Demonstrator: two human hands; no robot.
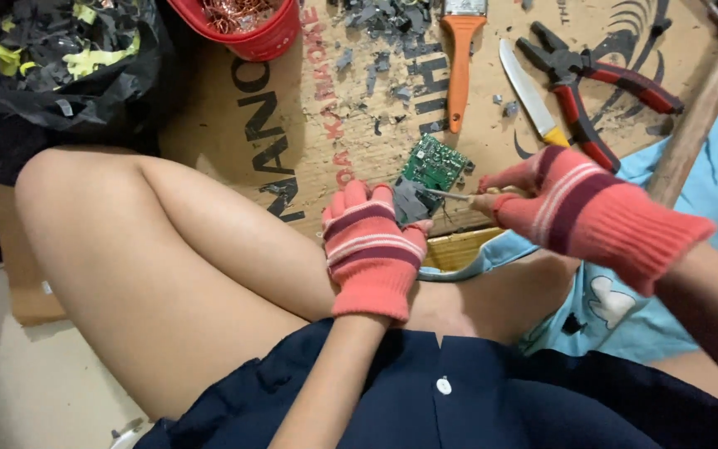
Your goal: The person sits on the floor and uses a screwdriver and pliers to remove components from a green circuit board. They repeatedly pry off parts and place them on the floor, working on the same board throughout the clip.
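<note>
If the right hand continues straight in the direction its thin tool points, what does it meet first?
The right hand points its thin metal tool leftward at the green circuit board in the left hand. It probably meets the grey part on that board first.

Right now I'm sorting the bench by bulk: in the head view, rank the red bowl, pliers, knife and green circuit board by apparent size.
1. Red bowl, though cropped by the frame.
2. Pliers.
3. Knife, slimmer than the pliers.
4. Green circuit board, partly hidden by the left hand, so its rank is unsure.
</note>
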